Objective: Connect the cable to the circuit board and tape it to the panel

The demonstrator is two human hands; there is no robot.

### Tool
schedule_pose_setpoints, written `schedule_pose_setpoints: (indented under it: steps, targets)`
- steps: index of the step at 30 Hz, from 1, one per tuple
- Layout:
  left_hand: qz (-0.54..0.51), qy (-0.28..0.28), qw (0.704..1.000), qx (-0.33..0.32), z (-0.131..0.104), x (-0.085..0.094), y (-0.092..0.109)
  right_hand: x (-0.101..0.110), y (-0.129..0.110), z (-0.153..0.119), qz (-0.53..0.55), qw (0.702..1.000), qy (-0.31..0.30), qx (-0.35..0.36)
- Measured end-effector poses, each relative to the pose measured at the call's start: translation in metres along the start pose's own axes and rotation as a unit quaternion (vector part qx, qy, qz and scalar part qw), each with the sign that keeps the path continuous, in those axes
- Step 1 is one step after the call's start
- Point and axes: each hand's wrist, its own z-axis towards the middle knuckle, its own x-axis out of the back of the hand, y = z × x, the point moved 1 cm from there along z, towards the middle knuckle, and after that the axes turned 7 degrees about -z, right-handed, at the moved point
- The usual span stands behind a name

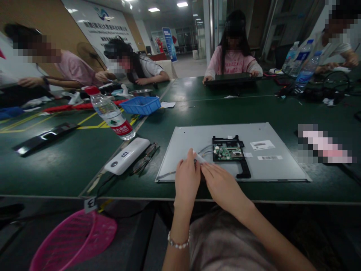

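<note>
My left hand and my right hand meet over the left half of a flat grey display panel. Between their fingertips shows a small whitish strip, too small to identify. The left fingers are closed in a pinch; those of the right are pressed together against the strip, with their tips partly hidden. Just beyond, a green circuit board sits in a black plastic frame on the panel. Thin grey wires run from the board toward my fingers.
Left of the panel lie glasses, a white power bank and a water bottle. Further back stands a blue tray. A pink basket is below the table edge. Several people sit around the table.
</note>
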Motion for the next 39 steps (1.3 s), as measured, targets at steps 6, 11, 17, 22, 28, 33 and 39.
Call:
schedule_pose_setpoints:
  steps: [6, 11, 17, 22, 28, 33, 39]
  targets:
    - [0.004, -0.010, 1.000, -0.007, 0.002, 0.003, -0.005, 0.000, -0.004, -0.008, 0.004, 0.999, 0.017, -0.032]
    - [0.007, 0.001, 1.000, -0.006, -0.002, 0.001, -0.003, 0.001, -0.003, -0.012, 0.006, 0.999, 0.021, -0.039]
    - [-0.006, 0.018, 1.000, -0.023, -0.004, -0.004, -0.006, 0.003, -0.003, -0.016, 0.035, 0.997, 0.037, -0.050]
    - [-0.049, 0.032, 0.998, -0.028, -0.002, -0.002, -0.004, 0.022, 0.005, -0.021, 0.114, 0.987, 0.071, -0.088]
    - [-0.109, 0.079, 0.990, -0.052, -0.005, 0.011, 0.008, 0.057, 0.057, -0.042, 0.124, 0.969, 0.120, -0.179]
    - [-0.101, 0.055, 0.989, -0.093, -0.009, 0.014, 0.014, 0.083, 0.113, -0.050, 0.082, 0.976, 0.035, -0.200]
    - [-0.017, -0.048, 0.989, -0.135, -0.006, 0.020, 0.018, 0.087, 0.157, -0.038, 0.076, 0.977, -0.100, -0.174]
